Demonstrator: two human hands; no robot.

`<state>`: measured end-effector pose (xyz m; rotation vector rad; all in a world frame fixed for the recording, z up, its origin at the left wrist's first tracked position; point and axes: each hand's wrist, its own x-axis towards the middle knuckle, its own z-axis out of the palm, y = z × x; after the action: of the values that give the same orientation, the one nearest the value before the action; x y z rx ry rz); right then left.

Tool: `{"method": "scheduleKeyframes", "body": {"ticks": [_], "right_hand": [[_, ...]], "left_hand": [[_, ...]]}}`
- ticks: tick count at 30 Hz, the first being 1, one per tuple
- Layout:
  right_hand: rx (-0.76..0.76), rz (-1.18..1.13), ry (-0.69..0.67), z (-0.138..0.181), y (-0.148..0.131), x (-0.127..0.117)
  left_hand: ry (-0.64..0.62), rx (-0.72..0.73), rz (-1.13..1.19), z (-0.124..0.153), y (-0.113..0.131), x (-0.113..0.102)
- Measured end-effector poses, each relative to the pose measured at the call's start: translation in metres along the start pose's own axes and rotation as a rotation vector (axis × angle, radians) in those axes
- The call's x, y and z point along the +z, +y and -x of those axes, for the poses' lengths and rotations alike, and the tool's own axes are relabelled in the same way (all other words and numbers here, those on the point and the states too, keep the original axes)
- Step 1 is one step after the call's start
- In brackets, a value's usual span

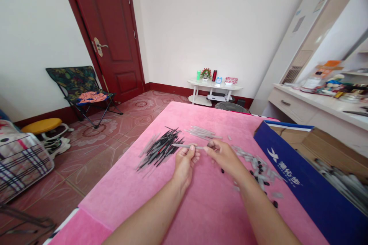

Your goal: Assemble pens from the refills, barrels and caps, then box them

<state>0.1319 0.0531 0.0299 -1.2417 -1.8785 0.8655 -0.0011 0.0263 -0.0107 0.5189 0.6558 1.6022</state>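
While both bare hands meet over the pink tablecloth (pixel 198 195), we log the head view, the only one here. Left hand (pixel 185 160): thumb and fingers closed round the middle of a slim pen (pixel 179 145), tapered end out to the left. Right hand (pixel 224 155): thumb and index pinched together at the pen's right end; we can't tell whether a small fitting sits between them too.

Step in hand, we judge: working on the right end of one pen, both hands on it. Next move, in our view, calls for a steady left grip and a straight, light pull or push along the shaft from the right.

Pen look: greyish, translucent-seeming, thin, straight, near level above the cloth; finer detail blurred. It's between the pile of black pen refills (pixel 162 149) on the left and the scattered clear caps (pixel 260 164) and black plugs (pixel 275 204) on the right. Behind it, we note a loose row of pale tubes (pixel 202 132). Far right, a blue cardboard box (pixel 281 176) holds more grey pens (pixel 342 180).
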Motion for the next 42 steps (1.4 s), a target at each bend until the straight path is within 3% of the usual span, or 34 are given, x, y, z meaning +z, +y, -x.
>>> {"method": "scheduleKeyframes", "body": {"ticks": [8, 14, 17, 21, 32, 35, 37, 39, 42], "right_hand": [[0.092, -0.048, -0.057, -0.001, 0.004, -0.002], [0.127, 0.470, 0.250, -0.004, 0.044, -0.052], [0.179, 0.607, 0.261, -0.004, 0.067, -0.066], [0.188, 0.686, 0.219, -0.002, 0.077, -0.064], [0.239, 0.899, 0.214, 0.006, 0.063, -0.045], [0.245, 0.800, 0.281, 0.004, 0.061, -0.049], [0.211, 0.599, 0.406, 0.001, 0.057, -0.051], [0.181, 0.246, 0.505, -0.002, 0.050, -0.052], [0.213, -0.308, 0.477, -0.005, 0.039, -0.049]], "left_hand": [[-0.033, 0.029, -0.113, 0.000, 0.004, 0.000], [-0.112, -0.028, -0.163, 0.001, 0.005, 0.001], [-0.157, -0.024, -0.274, 0.001, 0.002, 0.001], [-0.214, 0.025, -0.432, 0.002, 0.000, 0.000], [-0.245, 0.006, -0.695, 0.004, 0.003, 0.001], [-0.238, -0.005, -0.745, 0.006, 0.005, 0.004], [-0.241, 0.001, -0.757, 0.007, 0.005, 0.006], [-0.252, 0.020, -0.760, 0.007, 0.005, 0.007], [-0.279, 0.065, -0.780, 0.007, 0.002, 0.005]]}}
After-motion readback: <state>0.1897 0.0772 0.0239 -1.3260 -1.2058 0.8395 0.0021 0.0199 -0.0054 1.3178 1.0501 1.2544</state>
